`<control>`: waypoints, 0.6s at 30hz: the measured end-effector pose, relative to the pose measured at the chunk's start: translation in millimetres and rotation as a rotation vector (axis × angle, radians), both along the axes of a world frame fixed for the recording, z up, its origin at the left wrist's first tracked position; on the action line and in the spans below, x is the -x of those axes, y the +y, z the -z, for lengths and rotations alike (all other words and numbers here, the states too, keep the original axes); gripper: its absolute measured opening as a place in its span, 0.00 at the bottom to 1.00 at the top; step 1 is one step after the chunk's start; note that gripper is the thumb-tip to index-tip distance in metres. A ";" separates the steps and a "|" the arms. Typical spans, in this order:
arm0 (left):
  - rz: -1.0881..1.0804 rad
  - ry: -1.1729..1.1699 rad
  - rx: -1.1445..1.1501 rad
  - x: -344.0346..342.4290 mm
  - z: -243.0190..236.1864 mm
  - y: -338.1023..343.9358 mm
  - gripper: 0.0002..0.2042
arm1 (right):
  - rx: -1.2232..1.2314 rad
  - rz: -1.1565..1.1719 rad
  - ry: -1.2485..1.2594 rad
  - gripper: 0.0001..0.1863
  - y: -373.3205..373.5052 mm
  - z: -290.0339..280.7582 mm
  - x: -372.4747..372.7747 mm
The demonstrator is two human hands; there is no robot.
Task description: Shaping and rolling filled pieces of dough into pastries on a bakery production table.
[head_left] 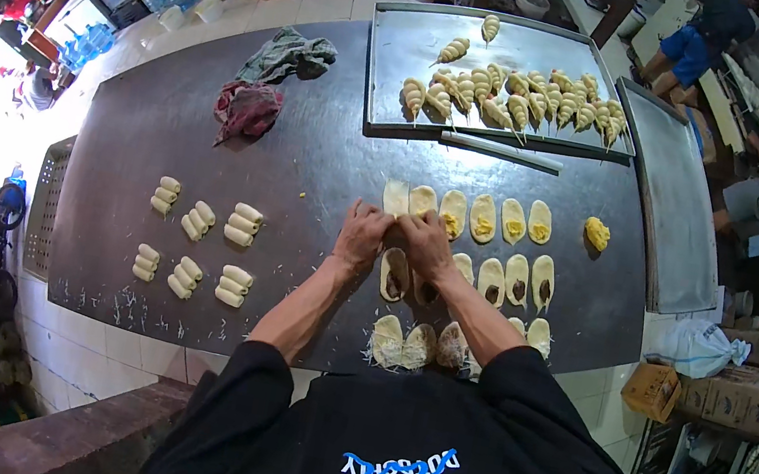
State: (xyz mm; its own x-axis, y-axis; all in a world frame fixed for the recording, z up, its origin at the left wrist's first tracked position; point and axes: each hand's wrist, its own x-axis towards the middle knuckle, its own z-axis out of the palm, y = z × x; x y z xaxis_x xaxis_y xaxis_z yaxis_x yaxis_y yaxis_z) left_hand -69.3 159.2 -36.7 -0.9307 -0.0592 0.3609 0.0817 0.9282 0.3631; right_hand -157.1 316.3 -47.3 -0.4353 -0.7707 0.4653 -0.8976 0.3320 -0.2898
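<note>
On the dark table (157, 117), I see a pale dough oval (396, 196) at mid-frame, long axis up-and-down, just above left hand (364, 233) and right hand (425, 243) alike. Both curl at its lower end; I can't tell if they grip.

Free tabletop (319, 150) between left hand (363, 231) and dough rolls (243, 224); rightward obstacles: dough ovals (483, 218) (a rimmed tray (560, 48) beyond).

Shirt (504, 452) was black, short-sleeved, with white-and-blue printed lettering (400, 466); left hand (364, 234), right hand (426, 245) and both forearms (310, 308) were bare.
</note>
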 end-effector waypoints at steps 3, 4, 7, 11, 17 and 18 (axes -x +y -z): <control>0.054 -0.107 -0.178 -14.7 -3.3 5.5 0.10 | 0.005 0.058 -0.317 0.09 11.2 1.6 -6.3; 0.032 -0.154 -0.177 -12.2 -4.5 5.4 0.11 | 0.005 0.057 -0.321 0.09 5.9 -2.2 -3.5; -0.386 -0.369 -0.338 23.6 -9.9 -8.8 0.16 | -0.055 0.332 -0.476 0.12 -29.3 -16.9 24.8; -0.558 -0.577 -0.438 51.8 -12.3 -40.3 0.17 | -0.152 0.437 -0.672 0.09 -44.8 -20.9 53.1; 0.060 -0.219 -0.333 38.1 -8.8 -32.4 0.10 | 0.047 0.022 -0.258 0.08 -6.6 -17.1 32.2; -0.046 -0.175 -0.255 48.7 -2.2 -32.2 0.09 | 0.034 0.019 -0.283 0.08 -15.1 -16.8 35.6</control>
State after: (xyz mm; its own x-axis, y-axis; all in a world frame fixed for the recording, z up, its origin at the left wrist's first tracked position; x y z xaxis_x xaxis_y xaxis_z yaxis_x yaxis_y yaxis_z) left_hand -118.0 127.0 -34.5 -0.9717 -0.1708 0.1633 -0.0428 0.8068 0.5892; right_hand -192.7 301.3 -30.5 -0.5658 -0.7472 0.3486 -0.7732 0.3339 -0.5392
